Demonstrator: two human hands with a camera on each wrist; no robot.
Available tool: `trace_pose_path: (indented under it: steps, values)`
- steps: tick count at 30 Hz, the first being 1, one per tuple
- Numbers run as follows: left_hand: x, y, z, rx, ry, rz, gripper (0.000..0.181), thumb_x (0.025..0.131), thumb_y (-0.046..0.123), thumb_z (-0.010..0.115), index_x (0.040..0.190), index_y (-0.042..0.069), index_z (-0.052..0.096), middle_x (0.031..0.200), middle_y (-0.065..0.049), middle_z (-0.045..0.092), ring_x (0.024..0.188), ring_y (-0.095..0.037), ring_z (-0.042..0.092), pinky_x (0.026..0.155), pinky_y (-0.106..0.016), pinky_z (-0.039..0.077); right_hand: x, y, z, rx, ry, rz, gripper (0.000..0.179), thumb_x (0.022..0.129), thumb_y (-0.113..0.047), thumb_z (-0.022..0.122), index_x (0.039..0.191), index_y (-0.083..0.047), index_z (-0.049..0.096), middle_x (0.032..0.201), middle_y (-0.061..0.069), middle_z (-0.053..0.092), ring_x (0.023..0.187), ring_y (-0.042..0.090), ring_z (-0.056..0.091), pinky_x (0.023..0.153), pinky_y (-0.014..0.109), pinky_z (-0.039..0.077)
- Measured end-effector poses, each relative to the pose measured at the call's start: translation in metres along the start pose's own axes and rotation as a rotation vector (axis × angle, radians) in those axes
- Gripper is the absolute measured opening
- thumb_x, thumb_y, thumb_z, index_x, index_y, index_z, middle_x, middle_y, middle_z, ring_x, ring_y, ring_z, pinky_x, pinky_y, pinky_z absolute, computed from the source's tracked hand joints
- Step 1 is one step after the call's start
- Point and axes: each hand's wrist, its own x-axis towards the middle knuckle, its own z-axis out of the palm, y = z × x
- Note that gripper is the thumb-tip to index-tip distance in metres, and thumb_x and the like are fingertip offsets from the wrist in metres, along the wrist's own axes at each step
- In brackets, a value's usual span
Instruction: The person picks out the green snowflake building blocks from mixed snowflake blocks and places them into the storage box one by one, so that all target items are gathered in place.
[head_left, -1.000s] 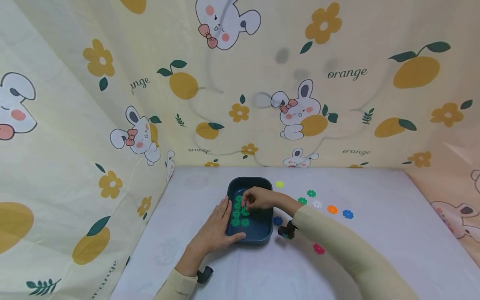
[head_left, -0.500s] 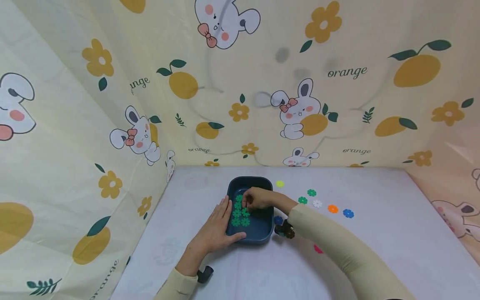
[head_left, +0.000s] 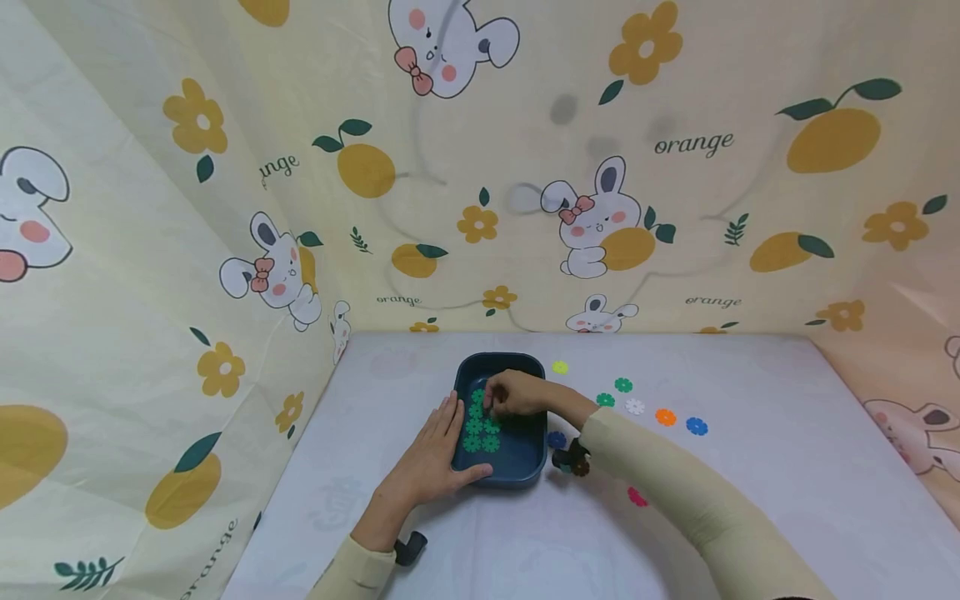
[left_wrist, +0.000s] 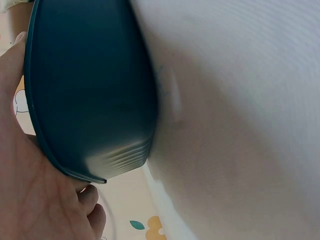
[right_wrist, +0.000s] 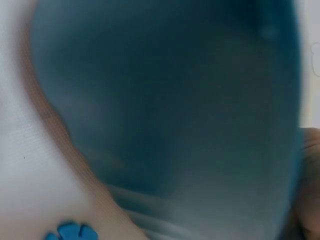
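A dark blue rectangular box (head_left: pixel 537 467) stands on the table. Inside, green flower-shaped plastic pieces (head_left: pixel 472 427) lie in two columns towards its left side. My left hand (head_left: pixel 422 467) rests against the box, its straight fingers along the left wall and the thumb at the near rim. In the left wrist view that hand (left_wrist: pixel 40 195) lies along the box wall (left_wrist: pixel 95 90). My right hand (head_left: pixel 517 393) reaches in over the right wall, fingers bent down among the green pieces. Its fingertips are hidden, so I cannot tell whether they pinch a piece.
Right of the box lie loose flower pieces: yellow (head_left: pixel 560 367), green (head_left: pixel 623 385), white (head_left: pixel 634 407), orange (head_left: pixel 665 417), blue (head_left: pixel 697 427) and pink (head_left: pixel 637 497). Another blue piece (head_left: pixel 557 439) is close by the box's right wall. A printed cloth (head_left: pixel 450 167) hangs behind.
My right hand stays at nearly the same spot in the box, with only slight movement of the fingers and forearm. The left hand and the box hold still.
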Motion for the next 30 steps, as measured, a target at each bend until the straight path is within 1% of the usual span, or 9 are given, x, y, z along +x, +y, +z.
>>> trace_pose_path:
  steps: [4, 8, 13, 15, 20, 21, 25, 27, 30]
  values:
    - [0.0, 0.0, 0.001, 0.001, -0.002, 0.004, 0.122, 0.093, 0.083, 0.057, 0.172, 0.005, 0.007, 0.181, -0.009, -0.004, 0.168, -0.026, 0.001, 0.135, -0.049, 0.014, -0.01, -0.001, -0.01, 0.02, 0.071, -0.032, 0.009, 0.101, -0.008, 0.075, 0.11, -0.006, 0.074, 0.088, -0.004, 0.068, 0.079, 0.009, 0.061, 0.074, 0.024, 0.054]
    - [0.001, 0.001, 0.001, -0.002, 0.0, 0.0, 0.122, 0.093, 0.082, 0.06, 0.173, 0.005, 0.007, 0.181, -0.009, -0.004, 0.168, -0.026, 0.001, 0.135, -0.05, 0.014, -0.025, 0.0, -0.024, 0.048, 0.135, -0.043, 0.008, 0.102, -0.01, 0.074, 0.11, -0.009, 0.074, 0.09, -0.002, 0.068, 0.081, 0.011, 0.062, 0.076, 0.026, 0.055]
    - [0.001, 0.001, 0.002, -0.01, -0.001, -0.021, 0.121, 0.094, 0.078, 0.064, 0.173, 0.006, 0.007, 0.181, -0.007, -0.005, 0.168, -0.024, 0.0, 0.135, -0.048, 0.013, -0.048, 0.005, -0.041, 0.083, 0.181, -0.006, 0.007, 0.103, -0.012, 0.073, 0.111, -0.013, 0.074, 0.093, -0.002, 0.069, 0.086, 0.015, 0.064, 0.08, 0.028, 0.058]
    - [0.001, 0.001, 0.001, -0.013, 0.004, -0.02, 0.12, 0.093, 0.078, 0.063, 0.173, 0.006, 0.008, 0.181, -0.007, -0.004, 0.168, -0.025, 0.001, 0.135, -0.048, 0.013, -0.058, 0.009, -0.046, 0.089, 0.201, 0.006, 0.008, 0.103, -0.011, 0.073, 0.111, -0.011, 0.074, 0.095, 0.0, 0.07, 0.089, 0.017, 0.066, 0.083, 0.031, 0.059]
    - [0.0, 0.001, 0.001, -0.007, 0.006, -0.012, 0.122, 0.093, 0.083, 0.059, 0.173, 0.006, 0.008, 0.181, -0.008, -0.003, 0.168, -0.026, 0.001, 0.135, -0.048, 0.013, -0.081, 0.027, -0.057, 0.086, 0.259, 0.034, 0.011, 0.102, -0.011, 0.074, 0.113, -0.007, 0.074, 0.1, 0.002, 0.073, 0.093, 0.018, 0.068, 0.087, 0.035, 0.06]
    - [0.0, 0.001, 0.001, -0.003, 0.004, -0.011, 0.123, 0.092, 0.084, 0.058, 0.173, 0.006, 0.008, 0.181, -0.008, -0.003, 0.168, -0.025, 0.001, 0.135, -0.048, 0.013, -0.085, 0.032, -0.059, 0.081, 0.269, 0.043, 0.01, 0.102, -0.01, 0.075, 0.112, -0.008, 0.074, 0.101, 0.002, 0.073, 0.093, 0.018, 0.069, 0.088, 0.036, 0.06]
    - [-0.001, 0.001, 0.001, 0.002, 0.006, -0.007, 0.123, 0.092, 0.083, 0.058, 0.172, 0.005, 0.008, 0.181, -0.009, -0.003, 0.168, -0.025, 0.001, 0.135, -0.047, 0.012, -0.104, 0.051, -0.063, 0.046, 0.297, 0.091, 0.012, 0.1, -0.011, 0.077, 0.111, -0.008, 0.074, 0.102, 0.002, 0.073, 0.093, 0.018, 0.069, 0.09, 0.036, 0.06]
    - [-0.001, 0.002, 0.0, 0.004, 0.005, -0.011, 0.123, 0.092, 0.083, 0.058, 0.172, 0.005, 0.008, 0.181, -0.009, -0.003, 0.168, -0.025, 0.001, 0.135, -0.047, 0.012, -0.113, 0.061, -0.064, 0.02, 0.304, 0.128, 0.014, 0.1, -0.013, 0.077, 0.112, -0.006, 0.074, 0.1, 0.002, 0.072, 0.093, 0.018, 0.067, 0.089, 0.034, 0.059]
    - [0.0, 0.002, 0.0, 0.006, 0.004, -0.013, 0.122, 0.093, 0.083, 0.059, 0.172, 0.005, 0.008, 0.181, -0.008, -0.003, 0.168, -0.025, 0.001, 0.135, -0.047, 0.012, -0.126, 0.072, -0.065, 0.005, 0.297, 0.191, 0.018, 0.1, -0.013, 0.077, 0.114, -0.003, 0.073, 0.099, 0.003, 0.069, 0.092, 0.02, 0.063, 0.084, 0.03, 0.057]
